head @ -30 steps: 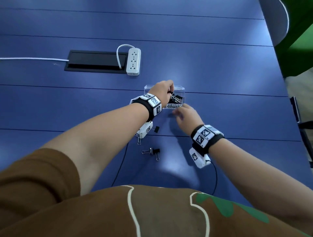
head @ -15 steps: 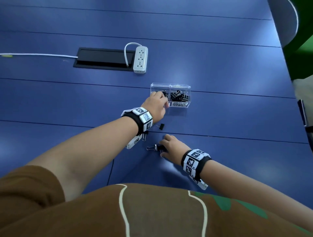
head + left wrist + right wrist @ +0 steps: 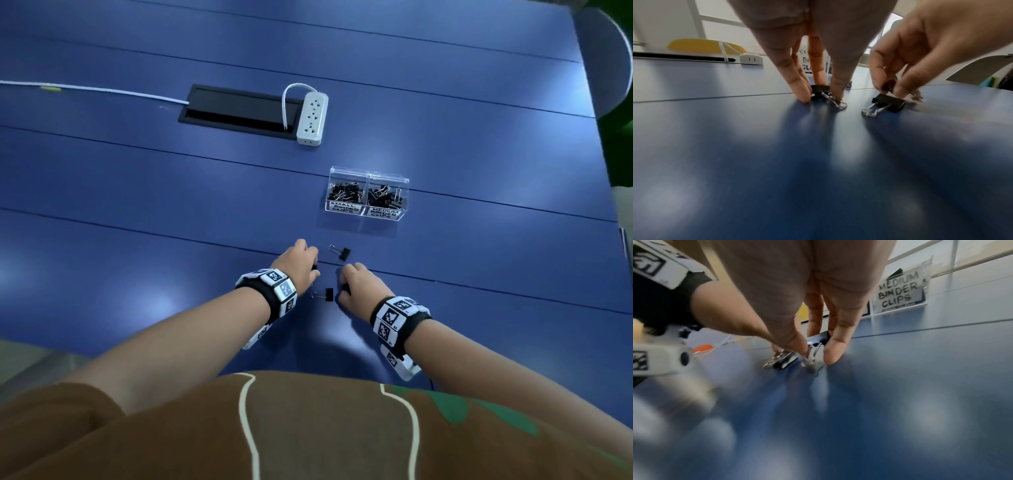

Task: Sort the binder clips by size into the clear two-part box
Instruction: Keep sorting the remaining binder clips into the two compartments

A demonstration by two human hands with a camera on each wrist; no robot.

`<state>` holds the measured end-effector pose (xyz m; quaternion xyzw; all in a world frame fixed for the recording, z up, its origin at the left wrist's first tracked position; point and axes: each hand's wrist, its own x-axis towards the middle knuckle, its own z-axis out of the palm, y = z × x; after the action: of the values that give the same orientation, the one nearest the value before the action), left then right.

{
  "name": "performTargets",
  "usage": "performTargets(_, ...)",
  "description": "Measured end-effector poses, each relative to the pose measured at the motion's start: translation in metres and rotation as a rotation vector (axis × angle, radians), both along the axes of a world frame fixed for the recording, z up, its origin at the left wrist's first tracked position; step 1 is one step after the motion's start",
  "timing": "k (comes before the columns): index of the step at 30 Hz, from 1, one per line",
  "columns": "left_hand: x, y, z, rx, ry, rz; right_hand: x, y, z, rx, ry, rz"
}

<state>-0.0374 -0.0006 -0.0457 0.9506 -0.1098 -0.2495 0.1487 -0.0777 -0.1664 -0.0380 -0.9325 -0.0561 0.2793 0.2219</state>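
The clear two-part box (image 3: 367, 178) stands on the blue table, its left part labelled small and its right part medium (image 3: 898, 292); both hold several black clips. My left hand (image 3: 310, 269) pinches a black binder clip (image 3: 819, 90) that sits on the table. My right hand (image 3: 344, 286) pinches another clip (image 3: 819, 338), held just off the surface. A loose clip (image 3: 325, 294) lies between my hands, right under the right hand's fingers (image 3: 888, 103). One more loose clip (image 3: 342, 253) lies nearer the box.
A white power strip (image 3: 311, 118) sits beside a black cable hatch (image 3: 236, 109) behind the box, with a white cord (image 3: 92, 89) running left. The table's right edge and a grey chair back (image 3: 606, 61) are at the far right.
My left hand has come back from the box to the table and closed on a clip. My right hand has closed on a clip close to where it was touching one half a second ago.
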Motion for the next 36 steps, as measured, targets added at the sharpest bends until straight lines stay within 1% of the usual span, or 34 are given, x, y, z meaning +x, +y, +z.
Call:
performTargets(3, -0.001, -0.003, 0.006, -0.034, -0.002, -0.008, 0.020, -0.007, 0.011, 0.043, -0.051, -0.082)
performTargets(5, -0.004, -0.005, 0.008, -0.132, -0.015, -0.008, 0.034, -0.007, 0.015, 0.060, -0.106, -0.097)
performTargets(7, -0.010, -0.007, 0.007, -0.213, -0.013, -0.071, 0.046, -0.004, 0.014, 0.039, -0.131, -0.084)
performTargets(8, -0.015, -0.009, 0.007, -0.222, 0.006, -0.118, 0.051, -0.002, 0.013, 0.014, -0.121, -0.074)
performTargets(10, -0.023, -0.012, 0.007, -0.168, 0.050, -0.228, 0.057, 0.002, 0.008, -0.060, -0.075, -0.033)
performTargets(12, -0.028, -0.014, 0.007, -0.057, 0.070, -0.340, 0.058, 0.004, 0.003, -0.129, -0.029, 0.017)
performTargets(15, -0.028, -0.015, 0.007, 0.035, 0.063, -0.419, 0.056, 0.002, -0.002, -0.153, -0.023, 0.041)
performTargets(23, -0.019, -0.020, 0.009, 0.074, 0.041, -0.473, 0.051, -0.018, -0.004, -0.030, -0.077, -0.045)
performTargets(26, -0.015, -0.024, 0.012, 0.099, 0.041, -0.473, 0.045, -0.025, -0.007, 0.017, -0.088, -0.135)
performTargets(30, -0.012, -0.028, 0.013, 0.098, 0.041, -0.493, 0.040, -0.032, -0.013, 0.049, -0.032, -0.264)
performTargets(34, -0.011, -0.030, 0.011, 0.080, 0.082, -0.477, 0.039, -0.040, -0.013, 0.035, -0.012, -0.253)
performTargets(36, -0.010, -0.031, 0.009, 0.091, 0.083, -0.519, 0.047, -0.047, -0.003, 0.066, -0.063, -0.298)
